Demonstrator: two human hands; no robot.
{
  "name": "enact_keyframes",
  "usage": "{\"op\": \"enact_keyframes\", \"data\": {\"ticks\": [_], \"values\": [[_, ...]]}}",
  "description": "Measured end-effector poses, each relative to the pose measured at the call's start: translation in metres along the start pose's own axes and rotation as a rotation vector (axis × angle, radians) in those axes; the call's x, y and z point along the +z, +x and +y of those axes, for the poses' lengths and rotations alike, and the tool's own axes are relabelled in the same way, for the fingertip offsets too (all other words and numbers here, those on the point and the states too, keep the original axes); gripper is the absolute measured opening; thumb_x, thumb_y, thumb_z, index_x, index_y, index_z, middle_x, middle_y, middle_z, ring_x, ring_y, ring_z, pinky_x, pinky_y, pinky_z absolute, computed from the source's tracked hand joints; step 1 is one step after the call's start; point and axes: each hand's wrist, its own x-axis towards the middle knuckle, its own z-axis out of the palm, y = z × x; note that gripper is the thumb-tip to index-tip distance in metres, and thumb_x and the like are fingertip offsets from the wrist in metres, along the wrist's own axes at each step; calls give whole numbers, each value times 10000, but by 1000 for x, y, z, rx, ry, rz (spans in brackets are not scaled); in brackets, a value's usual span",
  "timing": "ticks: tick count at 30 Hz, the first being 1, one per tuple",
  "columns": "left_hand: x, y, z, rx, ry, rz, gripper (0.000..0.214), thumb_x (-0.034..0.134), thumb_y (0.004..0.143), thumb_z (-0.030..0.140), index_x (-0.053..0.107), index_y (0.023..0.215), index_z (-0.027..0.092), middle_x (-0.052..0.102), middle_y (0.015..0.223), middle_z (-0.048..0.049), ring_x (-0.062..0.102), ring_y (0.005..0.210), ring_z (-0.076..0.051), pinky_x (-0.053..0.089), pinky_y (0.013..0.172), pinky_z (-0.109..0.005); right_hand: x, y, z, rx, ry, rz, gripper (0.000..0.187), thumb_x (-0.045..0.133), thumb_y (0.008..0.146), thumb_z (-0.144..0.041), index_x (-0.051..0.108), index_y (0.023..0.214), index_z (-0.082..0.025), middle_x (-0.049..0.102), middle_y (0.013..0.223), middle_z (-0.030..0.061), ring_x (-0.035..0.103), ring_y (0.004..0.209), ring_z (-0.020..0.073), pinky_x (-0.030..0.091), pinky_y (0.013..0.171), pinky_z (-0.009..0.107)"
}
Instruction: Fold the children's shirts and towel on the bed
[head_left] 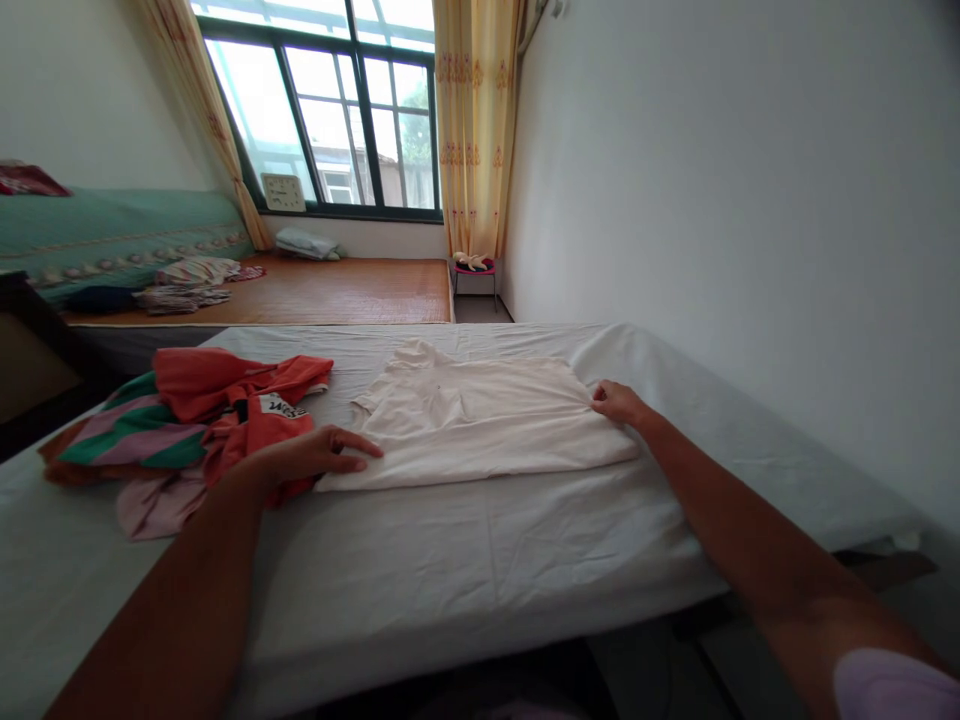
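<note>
Head view: between the two hands, a creamy-white, thin cloth garment (495, 425) lies spread on the white-sheeted surface (480, 560). It should handle as light, limp and hard to break, creasing easily; its edges beside each hand look the best places to pinch. The left hand (326, 455) rests thumb and forefinger apart at one end; the right hand (619, 402) has its fingertips closed on the opposite edge. Wrinkles bunch beyond the left hand, while the nearer strip looks smoother.
</note>
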Motion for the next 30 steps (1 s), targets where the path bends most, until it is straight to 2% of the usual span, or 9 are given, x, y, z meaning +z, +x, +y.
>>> {"op": "enact_keyframes", "data": {"ticks": [4, 8, 11, 14, 16, 19, 23, 26, 30], "values": [[-3, 2, -5, 22, 108, -59, 553, 645, 679, 619, 724, 1096, 265, 703, 1028, 3, 600, 971, -216, 459, 895, -264, -5, -26, -31, -193, -58, 251, 213, 465, 897, -240, 597, 1055, -186, 641, 1065, 94, 608, 895, 185, 427, 712, 254], [-12, -6, -8, -10, 228, -83, 569, 584, 729, 605, 696, 1148, 237, 714, 969, 5, 601, 900, -193, 461, 857, -252, 9, -47, -59, -554, -57, 163, 244, 400, 948, -287, 606, 1068, -233, 628, 1110, 60, 599, 950, 166, 441, 750, 236], [-20, -7, -3, -73, 372, -7, 479, 565, 755, 521, 719, 1097, 222, 724, 893, -4, 616, 821, -181, 471, 779, -232, 14, -34, -62, -468, -115, 103, 218, 446, 920, -239, 628, 1035, -206, 636, 1102, 89, 601, 973, 192, 451, 749, 254], [-21, 11, 9, -85, 534, 242, 378, 527, 803, 421, 722, 1060, 223, 722, 1021, -29, 627, 931, -191, 448, 835, -225, 8, -6, -82, -379, 22, 75, 188, 510, 869, -177, 628, 1015, -177, 666, 1055, 87, 636, 877, 170, 456, 749, 248], [-14, 32, 18, -110, 598, 380, 386, 507, 830, 369, 678, 1138, 211, 701, 1103, -55, 625, 993, -199, 440, 867, -235, 5, 7, -114, -401, 222, -3, 175, 522, 875, -201, 614, 1021, -177, 690, 987, 57, 651, 754, 133, 462, 718, 231], [1, 65, 24, -177, 596, 443, 408, 535, 826, 337, 628, 1194, 189, 680, 1147, -76, 620, 1036, -206, 447, 876, -246, 11, 12, -178, -395, 422, -192, 223, 537, 897, -322, 580, 1064, -182, 701, 944, 48, 644, 621, 114, 467, 637, 226], [11, 90, 11, -254, 542, 524, 442, 533, 833, 372, 591, 1219, 164, 667, 1152, -97, 616, 1051, -221, 464, 857, -262, 35, 12, -238, -330, 413, -186, 382, 630, 831, -411, 552, 1118, -171, 707, 914, 90, 668, 769, 193, 478, 706, 276], [10, 95, -3, -264, 443, 588, 426, 562, 802, 344, 605, 1193, 180, 684, 1103, -74, 625, 1021, -212, 473, 816, -253, 54, 15, -251, -278, 477, -124, 472, 698, 748, -310, 531, 1165, -166, 700, 928, 85, 655, 860, 211, 483, 745, 292], [7, 97, -13, -243, 345, 581, 344, 609, 707, 237, 678, 1042, 197, 717, 937, -32, 654, 868, -184, 469, 717, -232, 69, 19, -246, -243, 889, -175, 520, 679, 683, -218, 523, 1178, -189, 687, 863, 21, 642, 725, 153, 493, 650, 259]]}}
